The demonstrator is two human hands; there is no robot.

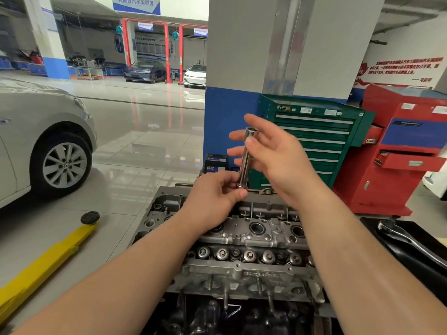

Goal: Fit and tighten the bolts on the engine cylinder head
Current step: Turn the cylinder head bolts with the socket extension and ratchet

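Cylinder head (pixel 244 234) bolts not yet tightened, seemingly: left hand (pixel 215 197) grip pinches a long socket (pixel 246 158) base, right hand (pixel 273 153) fingers spread, thumb steadying it.

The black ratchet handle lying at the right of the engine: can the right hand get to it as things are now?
Probably yes. The right hand is open, its thumb only resting on the long chrome socket that the left hand grips, and nothing stands between it and the black ratchet handle.
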